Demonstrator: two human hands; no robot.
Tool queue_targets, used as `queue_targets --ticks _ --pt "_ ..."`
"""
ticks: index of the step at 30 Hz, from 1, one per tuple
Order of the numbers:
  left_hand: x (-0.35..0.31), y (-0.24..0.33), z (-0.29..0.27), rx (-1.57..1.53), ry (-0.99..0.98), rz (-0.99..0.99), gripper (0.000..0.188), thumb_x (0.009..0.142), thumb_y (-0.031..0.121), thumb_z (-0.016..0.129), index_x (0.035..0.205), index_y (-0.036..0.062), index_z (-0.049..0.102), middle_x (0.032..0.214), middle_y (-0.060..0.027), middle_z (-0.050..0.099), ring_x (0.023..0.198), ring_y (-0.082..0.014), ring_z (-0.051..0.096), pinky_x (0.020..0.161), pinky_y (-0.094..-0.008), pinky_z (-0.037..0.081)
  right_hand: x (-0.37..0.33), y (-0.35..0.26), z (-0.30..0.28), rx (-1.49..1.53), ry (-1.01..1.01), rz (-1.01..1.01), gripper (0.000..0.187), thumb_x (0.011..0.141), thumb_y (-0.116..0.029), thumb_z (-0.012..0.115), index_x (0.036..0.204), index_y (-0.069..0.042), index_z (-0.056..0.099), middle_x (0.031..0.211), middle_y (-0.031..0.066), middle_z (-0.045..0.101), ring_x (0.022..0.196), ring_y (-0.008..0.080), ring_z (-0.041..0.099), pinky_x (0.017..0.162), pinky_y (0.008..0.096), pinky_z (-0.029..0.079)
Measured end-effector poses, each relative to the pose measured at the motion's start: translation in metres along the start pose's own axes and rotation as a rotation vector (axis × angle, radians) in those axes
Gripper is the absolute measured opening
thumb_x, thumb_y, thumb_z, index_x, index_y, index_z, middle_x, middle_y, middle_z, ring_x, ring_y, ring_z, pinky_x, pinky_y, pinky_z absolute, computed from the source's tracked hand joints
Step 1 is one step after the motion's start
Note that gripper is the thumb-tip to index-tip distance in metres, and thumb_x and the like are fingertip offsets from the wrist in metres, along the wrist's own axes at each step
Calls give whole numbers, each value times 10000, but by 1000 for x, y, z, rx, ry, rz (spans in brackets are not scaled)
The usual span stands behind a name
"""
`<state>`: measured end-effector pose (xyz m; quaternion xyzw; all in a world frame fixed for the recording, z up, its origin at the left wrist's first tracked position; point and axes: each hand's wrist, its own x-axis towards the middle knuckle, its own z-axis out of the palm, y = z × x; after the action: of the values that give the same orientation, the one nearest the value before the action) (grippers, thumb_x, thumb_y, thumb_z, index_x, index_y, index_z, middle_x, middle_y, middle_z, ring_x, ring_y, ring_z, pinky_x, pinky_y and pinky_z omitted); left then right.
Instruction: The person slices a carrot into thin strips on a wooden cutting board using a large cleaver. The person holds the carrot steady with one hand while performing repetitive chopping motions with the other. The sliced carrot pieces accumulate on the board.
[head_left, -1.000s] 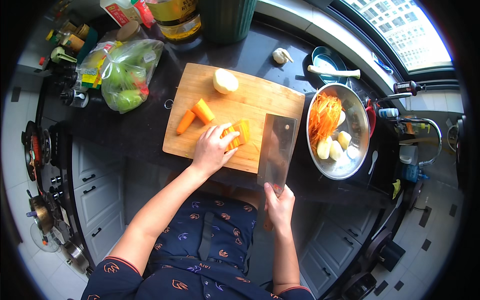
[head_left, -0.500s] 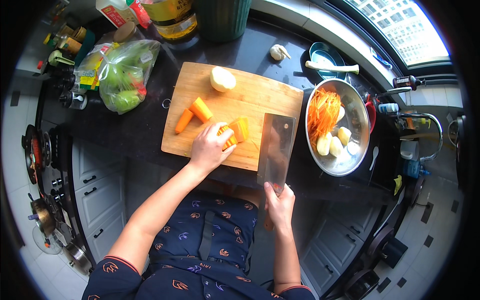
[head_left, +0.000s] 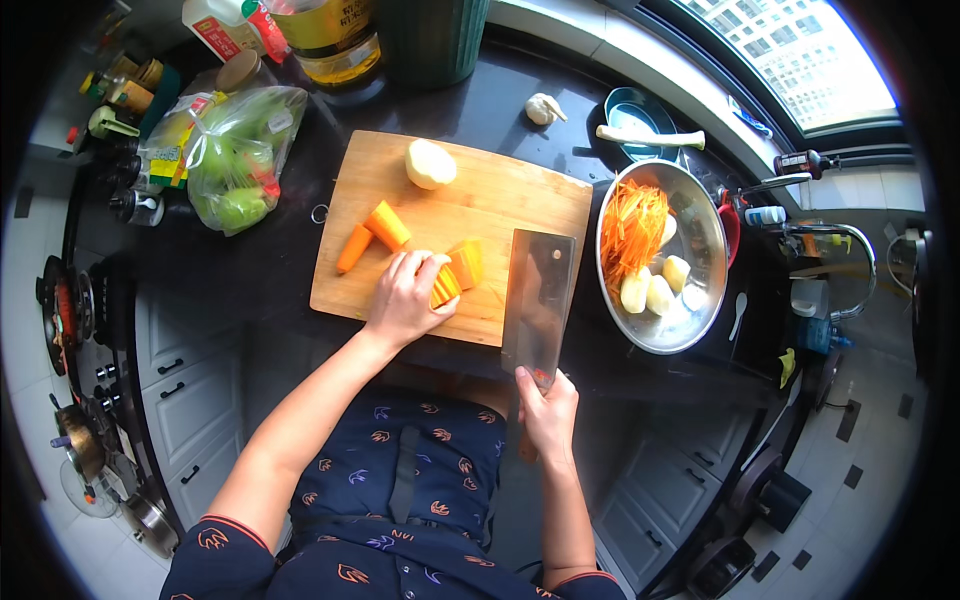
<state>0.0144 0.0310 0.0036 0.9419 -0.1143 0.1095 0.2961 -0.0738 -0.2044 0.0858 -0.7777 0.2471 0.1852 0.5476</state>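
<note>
My left hand is closed around a small stack of cut carrot slices near the front edge of the wooden cutting board. Just beyond its fingertips lie more carrot slices, leaning together. Two thicker carrot pieces, one and another, rest to the left on the board. A peeled potato sits towards the far edge. My right hand grips the handle of a cleaver, whose broad blade is turned flat towards me over the board's right side, apart from the carrot.
To the right stands a metal bowl with shredded carrot and several pale peeled pieces. Behind it a peeler-like handled tool lies across a teal dish. Garlic sits at the back; a bag of green vegetables is at left.
The whole view has shifted slightly, so the board and counter appear further left. My left fingers have drawn in a little on the carrot slices; the cleaver keeps its place over the board.
</note>
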Motion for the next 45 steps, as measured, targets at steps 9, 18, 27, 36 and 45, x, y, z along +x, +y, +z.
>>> queue_targets --ticks 9,18,27,36,45 --pt "6 6 -1 15 -60 48 616 804 232 840 1356 101 600 1319 -145 612 1220 -330 596 1078 -462 474 -1 1 0 -10 6 -13 198 994 -188 706 908 -17 654 602 -5 589 471 60 531 450 238 411" --pt "-18 -5 5 161 -128 191 594 923 306 733 1485 209 571 1575 -65 500 1458 -301 456 1218 -519 318 -1 -6 0 -38 -2 -3 200 991 -191 702 915 -10 664 600 6 597 476 68 541 462 251 424" --pt "-32 -11 0 261 -121 311 578 947 360 693 1499 250 560 1606 -19 467 1506 -241 393 1262 -526 226 -1 -7 0 -10 -5 2 202 993 -189 705 897 -20 651 603 -7 591 473 63 530 456 240 412" --pt "-32 -35 -8 268 -213 418 595 967 382 661 1530 250 516 1600 -22 466 1498 -226 407 1271 -507 218 0 -6 0 -3 6 -11 194 992 -186 706 925 -10 659 607 -5 591 469 64 524 455 240 413" --pt "-19 -26 -20 172 -214 456 632 924 394 718 1509 239 536 1601 -49 454 1505 -255 391 1266 -525 224 6 -8 -2 -72 38 -99 197 988 -173 691 983 25 696 606 28 617 505 70 548 489 278 438"
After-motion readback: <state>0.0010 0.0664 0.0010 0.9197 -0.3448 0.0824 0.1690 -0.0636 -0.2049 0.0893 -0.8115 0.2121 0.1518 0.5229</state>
